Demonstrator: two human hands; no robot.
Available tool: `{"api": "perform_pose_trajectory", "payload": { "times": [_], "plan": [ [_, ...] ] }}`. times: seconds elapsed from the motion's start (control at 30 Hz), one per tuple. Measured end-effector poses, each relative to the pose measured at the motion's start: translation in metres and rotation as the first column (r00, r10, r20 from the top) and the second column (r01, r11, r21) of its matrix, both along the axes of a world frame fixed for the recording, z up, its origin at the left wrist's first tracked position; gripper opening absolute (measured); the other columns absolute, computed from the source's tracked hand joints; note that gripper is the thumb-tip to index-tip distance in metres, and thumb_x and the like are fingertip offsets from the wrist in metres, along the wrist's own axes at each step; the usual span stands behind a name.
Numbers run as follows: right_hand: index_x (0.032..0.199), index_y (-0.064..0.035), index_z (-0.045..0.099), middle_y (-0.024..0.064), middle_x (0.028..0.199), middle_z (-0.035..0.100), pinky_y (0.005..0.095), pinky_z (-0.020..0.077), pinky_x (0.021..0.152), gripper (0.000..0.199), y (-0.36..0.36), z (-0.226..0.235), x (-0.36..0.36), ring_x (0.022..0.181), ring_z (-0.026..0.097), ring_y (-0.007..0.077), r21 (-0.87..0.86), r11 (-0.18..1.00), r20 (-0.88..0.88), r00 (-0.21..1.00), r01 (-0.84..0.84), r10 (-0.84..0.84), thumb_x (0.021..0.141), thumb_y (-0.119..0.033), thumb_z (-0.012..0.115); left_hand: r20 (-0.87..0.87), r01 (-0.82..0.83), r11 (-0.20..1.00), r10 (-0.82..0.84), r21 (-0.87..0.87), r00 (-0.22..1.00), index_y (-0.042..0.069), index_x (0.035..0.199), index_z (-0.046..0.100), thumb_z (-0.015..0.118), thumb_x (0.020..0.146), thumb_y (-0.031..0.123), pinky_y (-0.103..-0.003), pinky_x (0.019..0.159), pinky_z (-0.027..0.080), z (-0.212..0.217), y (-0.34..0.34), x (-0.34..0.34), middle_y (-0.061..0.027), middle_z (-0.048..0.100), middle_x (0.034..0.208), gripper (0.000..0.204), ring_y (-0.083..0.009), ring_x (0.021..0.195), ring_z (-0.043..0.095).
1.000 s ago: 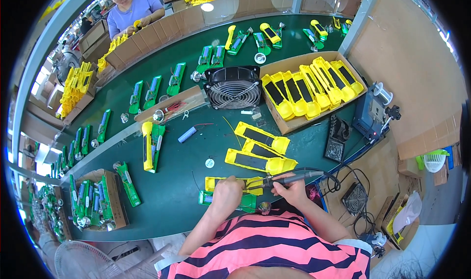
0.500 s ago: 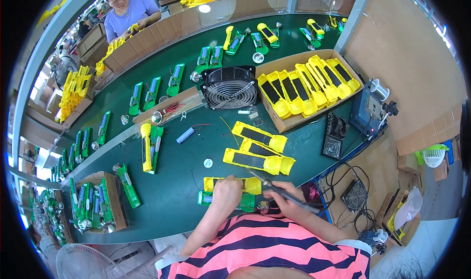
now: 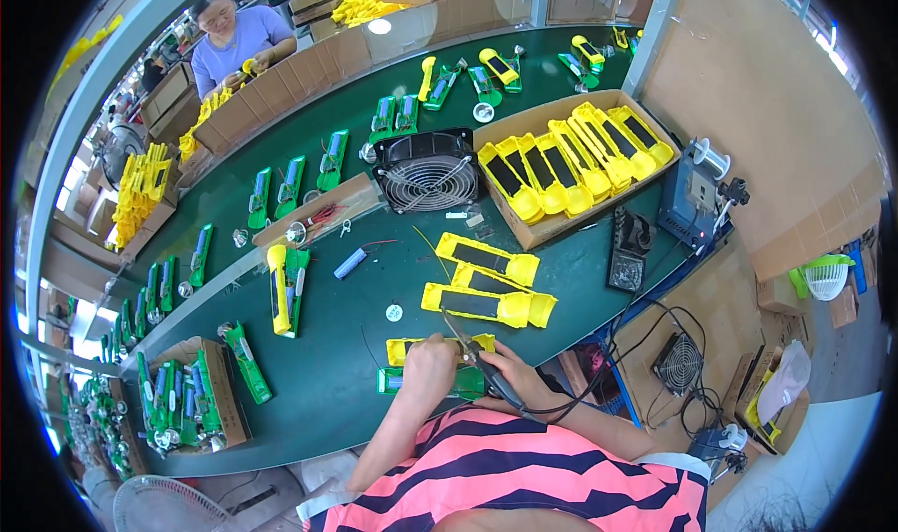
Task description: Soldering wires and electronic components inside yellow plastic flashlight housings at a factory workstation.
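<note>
My right hand (image 3: 526,379) grips a soldering iron (image 3: 501,382) by its dark handle, its tip slanting up and left over the bench, close to my left fingers. Curled fingers close my left hand (image 3: 428,371) over a yellow plastic casing (image 3: 397,352); whatever they pinch is hidden. Nearer to me, a green casing (image 3: 388,381) with a blue cell lies beside the yellow one, partly covered by my left hand. Just beyond are several yellow casings (image 3: 486,303) with dark panels. A small round white disc (image 3: 394,313) and a blue cell with wires (image 3: 351,263) lie to the left.
A cardboard box (image 3: 529,238) of yellow casings stands at back right, beside a black fan (image 3: 426,179). Rightward are a black iron stand (image 3: 629,251) and a blue soldering station (image 3: 689,200). A box of green units (image 3: 227,392) sits left. A co-worker (image 3: 238,41) works across the bench.
The soldering iron has swung more upright, its tip moving left and up toward my left fingers. My right hand has shifted left. My left hand stays over the yellow casing; the view has shifted slightly.
</note>
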State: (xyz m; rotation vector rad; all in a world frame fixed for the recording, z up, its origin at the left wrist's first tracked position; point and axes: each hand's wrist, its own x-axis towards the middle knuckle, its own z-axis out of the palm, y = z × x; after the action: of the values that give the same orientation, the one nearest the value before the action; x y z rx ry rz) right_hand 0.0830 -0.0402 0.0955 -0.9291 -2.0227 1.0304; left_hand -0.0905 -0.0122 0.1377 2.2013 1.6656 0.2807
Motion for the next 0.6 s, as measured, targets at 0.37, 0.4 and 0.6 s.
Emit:
{"api": "perform_pose_trajectory", "payload": {
  "times": [0.37, 0.4, 0.6],
  "plan": [
    [0.121, -0.0046, 0.027, 0.0145, 0.115, 0.05, 0.048, 0.0201, 0.102, 0.07, 0.038, 0.013, 0.015, 0.108, 0.046, 0.0345, 0.055, 0.987, -0.003, 0.988, -0.152, 0.152, 0.065, -0.009, 0.069, 0.347, -0.19, 0.948, 0.093, 0.257, 0.933, 0.009, 0.072, 0.066, 0.068, 0.062, 0.008, -0.033, 0.064, 0.041, -0.002, -0.032, -0.014, -0.0041, 0.057, 0.075, 0.01, -0.0219, 0.071, 0.052],
    [0.121, -0.0041, 0.027, 0.0147, 0.115, 0.049, 0.048, 0.0199, 0.103, 0.071, 0.042, 0.01, 0.014, 0.107, 0.046, 0.0345, 0.086, 0.978, -0.001, 0.982, -0.19, 0.191, 0.065, -0.01, 0.069, 0.38, -0.238, 0.931, 0.121, 0.277, 0.917, 0.009, 0.074, 0.066, 0.067, 0.062, 0.006, -0.032, 0.063, 0.041, -0.009, -0.037, -0.008, -0.0042, 0.056, 0.074, 0.012, -0.0216, 0.07, 0.052],
    [0.102, -0.004, 0.052, 0.0089, 0.111, 0.054, 0.0478, 0.0244, 0.101, 0.039, 0.033, 0.016, 0.014, 0.105, 0.05, 0.0313, 0.034, 0.998, 0.053, 0.997, -0.057, 0.055, 0.068, -0.015, 0.067, 0.4, -0.208, 0.92, 0.063, 0.332, 0.915, 0.004, 0.074, 0.061, 0.067, 0.062, 0.001, -0.033, 0.063, 0.041, -0.016, -0.043, -0.001, -0.006, 0.053, 0.074, 0.014, -0.0233, 0.07, 0.051]
  ]
}}
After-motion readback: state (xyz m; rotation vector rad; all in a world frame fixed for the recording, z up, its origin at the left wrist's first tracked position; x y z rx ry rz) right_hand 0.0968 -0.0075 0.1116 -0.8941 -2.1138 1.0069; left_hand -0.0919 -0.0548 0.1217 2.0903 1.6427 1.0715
